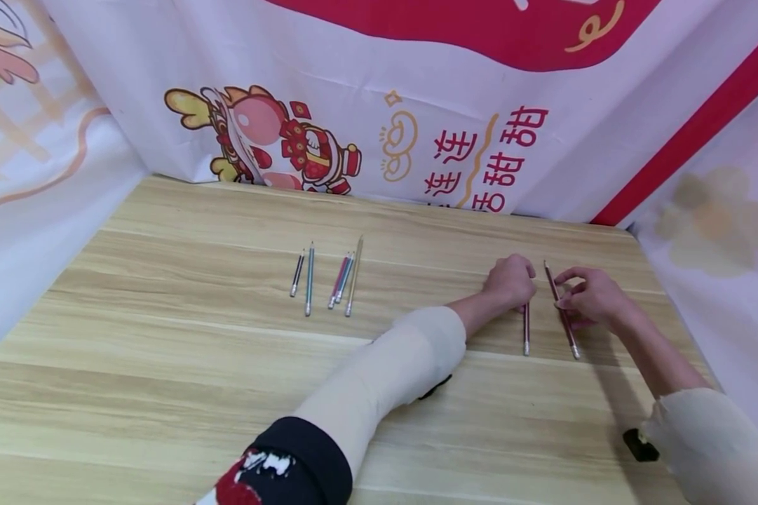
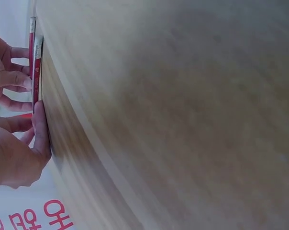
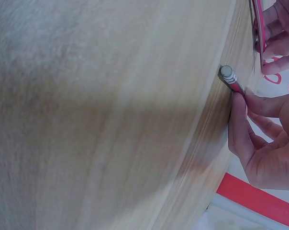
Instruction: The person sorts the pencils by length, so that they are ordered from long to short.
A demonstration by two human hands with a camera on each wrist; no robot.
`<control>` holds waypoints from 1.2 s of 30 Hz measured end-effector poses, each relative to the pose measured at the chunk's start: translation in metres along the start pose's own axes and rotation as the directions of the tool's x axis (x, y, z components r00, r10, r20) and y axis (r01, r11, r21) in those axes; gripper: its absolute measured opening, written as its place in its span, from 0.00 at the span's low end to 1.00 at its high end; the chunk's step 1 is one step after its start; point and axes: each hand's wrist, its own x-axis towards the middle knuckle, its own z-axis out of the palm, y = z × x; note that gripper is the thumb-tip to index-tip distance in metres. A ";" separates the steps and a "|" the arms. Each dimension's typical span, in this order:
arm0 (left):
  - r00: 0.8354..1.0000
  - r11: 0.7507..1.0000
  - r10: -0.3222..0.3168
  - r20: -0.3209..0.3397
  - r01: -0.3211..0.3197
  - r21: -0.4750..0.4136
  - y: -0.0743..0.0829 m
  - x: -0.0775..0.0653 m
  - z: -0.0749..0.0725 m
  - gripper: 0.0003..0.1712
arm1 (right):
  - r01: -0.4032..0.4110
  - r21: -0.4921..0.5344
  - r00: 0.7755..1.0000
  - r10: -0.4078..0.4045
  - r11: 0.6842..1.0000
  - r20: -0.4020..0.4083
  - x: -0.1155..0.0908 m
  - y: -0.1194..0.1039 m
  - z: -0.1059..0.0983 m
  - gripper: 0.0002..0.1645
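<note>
Head: 2 hands, 7 pencils on the tabletop (image 1: 132,337), all w/ eraser ends twd its near edge. Two dk red ones lie nr its R edge, a gap b/w them: L pencil (image 1: 526,330) at L hand (image 1: 511,282), R pencil (image 1: 568,330) at R hand (image 1: 596,298). Other 5 lie L of centre, nearer the far edge; L to R: black (image 1: 298,272), teal (image 1: 310,277), pink (image 1: 338,283), blue (image 1: 345,278), gold (image 1: 355,277). Only this view has those 5, plus both sleeves (image 1: 385,372). Printed cloth (image 1: 385,56) hangs behind far edge. L fingertips hidden here.

L wrist: 2 hands, 2 pencils, all at frame's L side. L hand looks to pinch L pencil b/w thumb & finger, tho view's cramped. Pale lettering (image 2: 37,72) on that pencil's barrel shows here, not in head.

R wrist: again 2 hands, 2 pencils. R hand pinches R pencil b/w thumb & finger, eraser (image 3: 227,72) sticking out; its round grey face shows only here. L hand's partly cut off, top R corner, w/ L pencil.
</note>
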 end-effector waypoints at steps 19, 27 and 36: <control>0.998 0.990 0.060 -0.019 -0.057 0.132 0.002 -0.006 -0.002 0.09 | -0.017 -0.004 1.000 0.017 1.000 -0.002 0.000 -0.001 0.001 0.28; 0.995 0.982 0.095 -0.013 -0.091 0.168 0.000 -0.002 0.001 0.19 | -0.018 0.001 1.000 0.018 1.000 -0.007 0.000 0.000 0.000 0.28; 0.995 0.976 0.103 -0.010 -0.099 0.196 -0.001 0.001 0.003 0.20 | -0.021 -0.002 1.000 0.021 1.000 -0.007 0.001 -0.001 0.001 0.28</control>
